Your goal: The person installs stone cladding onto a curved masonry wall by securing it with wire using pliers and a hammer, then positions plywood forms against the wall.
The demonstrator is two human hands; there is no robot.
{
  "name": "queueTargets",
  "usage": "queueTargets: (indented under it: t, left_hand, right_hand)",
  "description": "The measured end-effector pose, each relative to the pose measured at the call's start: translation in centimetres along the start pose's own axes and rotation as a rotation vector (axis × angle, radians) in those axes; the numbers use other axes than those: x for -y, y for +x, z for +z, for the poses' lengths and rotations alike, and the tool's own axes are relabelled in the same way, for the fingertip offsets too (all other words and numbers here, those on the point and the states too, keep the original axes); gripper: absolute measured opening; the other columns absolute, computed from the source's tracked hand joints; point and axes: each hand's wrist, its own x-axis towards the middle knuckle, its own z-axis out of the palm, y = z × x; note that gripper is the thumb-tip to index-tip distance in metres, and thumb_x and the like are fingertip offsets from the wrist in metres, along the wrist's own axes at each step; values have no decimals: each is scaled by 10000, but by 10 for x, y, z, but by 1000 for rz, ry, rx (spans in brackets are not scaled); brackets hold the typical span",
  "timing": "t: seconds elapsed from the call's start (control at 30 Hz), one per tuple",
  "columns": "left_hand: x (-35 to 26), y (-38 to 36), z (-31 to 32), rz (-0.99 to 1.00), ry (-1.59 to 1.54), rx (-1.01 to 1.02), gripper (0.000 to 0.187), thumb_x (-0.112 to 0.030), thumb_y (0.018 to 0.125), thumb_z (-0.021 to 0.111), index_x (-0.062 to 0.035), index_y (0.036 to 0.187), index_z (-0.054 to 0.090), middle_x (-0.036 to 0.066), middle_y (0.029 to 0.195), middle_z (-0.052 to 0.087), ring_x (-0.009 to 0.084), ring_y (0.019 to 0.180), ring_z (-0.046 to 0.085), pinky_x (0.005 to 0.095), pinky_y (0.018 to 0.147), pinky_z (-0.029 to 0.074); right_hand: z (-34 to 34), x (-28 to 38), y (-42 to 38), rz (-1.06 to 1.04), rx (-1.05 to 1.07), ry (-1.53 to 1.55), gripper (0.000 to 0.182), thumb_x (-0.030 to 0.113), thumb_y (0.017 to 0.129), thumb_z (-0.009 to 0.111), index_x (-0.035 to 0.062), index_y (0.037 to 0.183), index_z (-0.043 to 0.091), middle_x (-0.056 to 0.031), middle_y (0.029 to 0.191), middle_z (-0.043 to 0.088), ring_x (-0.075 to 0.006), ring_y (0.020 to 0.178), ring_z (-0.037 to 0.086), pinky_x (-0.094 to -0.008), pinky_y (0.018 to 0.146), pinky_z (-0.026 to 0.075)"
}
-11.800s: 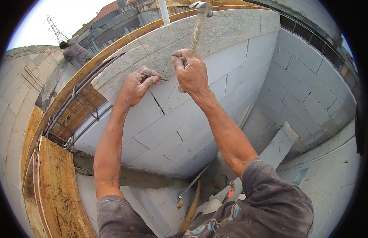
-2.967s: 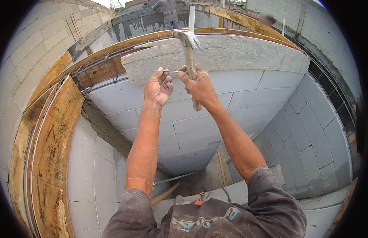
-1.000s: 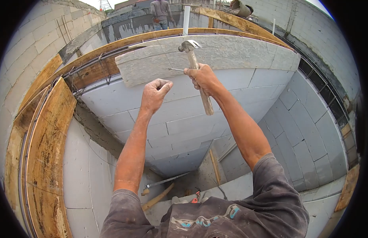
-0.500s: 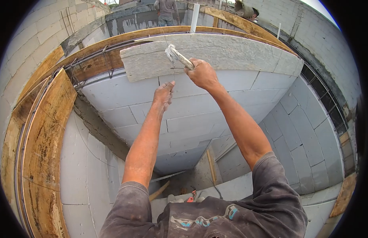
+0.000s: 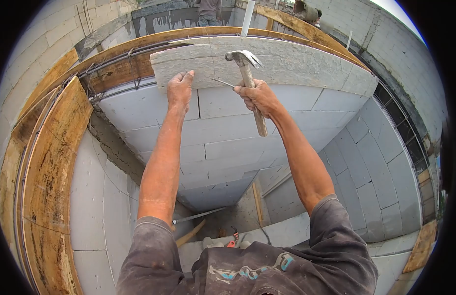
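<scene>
My right hand [image 5: 258,101] is wrapped round the wooden handle of a claw hammer [image 5: 247,78], its metal head up and its claw to the right. A thin nail-like metal rod [image 5: 223,82] runs from the face of a grey-white board [image 5: 297,66] to my right thumb. A fine line [image 5: 211,56] hangs down the board to the rod. My left hand [image 5: 180,91] is closed, thumb up, at the board's lower left part; what its fingers pinch, if anything, I cannot tell.
Pale block walls [image 5: 228,130] drop below me to a floor with loose timber [image 5: 191,233]. Formwork planks [image 5: 53,191] and steel bars stand at the left. A white pipe [image 5: 247,18] rises behind the board. Farther back stands another person [image 5: 208,11].
My left hand has moved left and up, away from the rod. The hammer has swung from tilted left to nearly upright, and my right hand has shifted slightly right and down.
</scene>
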Motion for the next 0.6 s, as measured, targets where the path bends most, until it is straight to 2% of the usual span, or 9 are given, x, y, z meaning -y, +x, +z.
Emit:
queueTargets:
  t: [0.07,0.17,0.23,0.27,0.33,0.43,0.47,0.6]
  left_hand:
    - [-13,-1,1,108,-34,32,319,-262,949,677,31,1070,710,61,965,698,116,896,598,255,813,465]
    - [-37,-50,-3,189,71,179,305,-260,945,692,24,1053,713,35,966,689,92,883,586,239,808,459]
    - [9,-74,-9,77,-129,211,293,-269,937,712,-17,1085,687,-38,816,622,41,720,525,214,646,435]
    - [33,-81,-14,-93,-249,207,284,-272,936,715,-41,1094,669,-56,771,566,38,669,479,212,593,394]
    - [70,-92,-20,-429,-498,182,276,-278,933,721,-88,1113,633,-91,681,455,30,566,385,208,486,312]
    - [93,-79,11,-532,-592,221,369,-344,914,741,-135,1167,572,-96,614,277,37,491,264,206,425,217]
    - [100,-78,19,-547,-620,206,342,-331,918,736,-145,1155,574,-94,624,303,40,496,278,211,428,218]
    - [125,-63,39,-581,-679,209,296,-308,923,729,-175,1138,575,-88,643,360,48,505,313,223,432,222]
  right_hand:
    - [-3,12,-1,27,-81,-192,159,183,899,694,38,909,628,23,643,493,-67,489,419,-268,439,348]
    - [0,6,-1,-133,-289,-498,174,192,906,687,30,914,625,28,639,484,-62,485,419,-263,434,346]
    - [-3,-3,-10,-61,-300,-247,183,207,910,681,30,907,634,20,645,499,-78,508,450,-280,460,371]
    - [-1,-10,-16,-21,-295,-118,189,215,912,678,30,904,638,16,648,507,-86,520,465,-289,473,384]
    - [2,-30,-24,14,-285,-86,199,234,919,670,38,903,638,15,657,518,-95,556,492,-302,508,406]
    - [14,-44,-34,-18,-328,-231,219,256,923,680,41,908,642,21,655,519,-92,592,510,-309,548,425]
    - [20,-46,-35,-40,-345,-309,227,263,923,687,41,910,644,24,652,517,-88,600,513,-309,559,429]
    - [26,-57,-24,-177,-410,-573,244,271,930,663,29,957,650,-62,690,598,-195,644,586,-370,619,467]
